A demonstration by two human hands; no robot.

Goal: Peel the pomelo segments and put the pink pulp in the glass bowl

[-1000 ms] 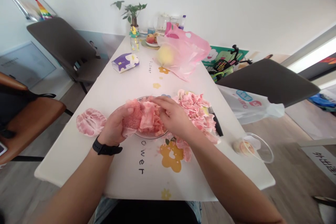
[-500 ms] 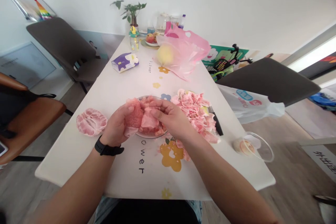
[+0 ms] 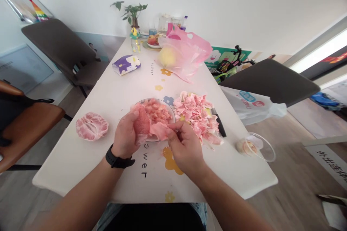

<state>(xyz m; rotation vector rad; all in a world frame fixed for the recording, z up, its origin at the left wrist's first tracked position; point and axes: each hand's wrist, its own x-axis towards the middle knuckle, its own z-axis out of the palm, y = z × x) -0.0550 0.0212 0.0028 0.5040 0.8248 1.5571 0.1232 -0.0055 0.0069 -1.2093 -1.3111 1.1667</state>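
Citrus segment (image 3: 142,123) in left hand (image 3: 124,135); table (image 3: 65,158) lettering (image 3: 152,69) reads "Flower".

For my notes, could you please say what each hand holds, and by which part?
The left hand holds a pomelo piece by its left side; the right hand pinches its membrane at the right end.

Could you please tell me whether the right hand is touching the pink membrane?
Touching: the head view shows the right hand pinching the end of the pink membrane.
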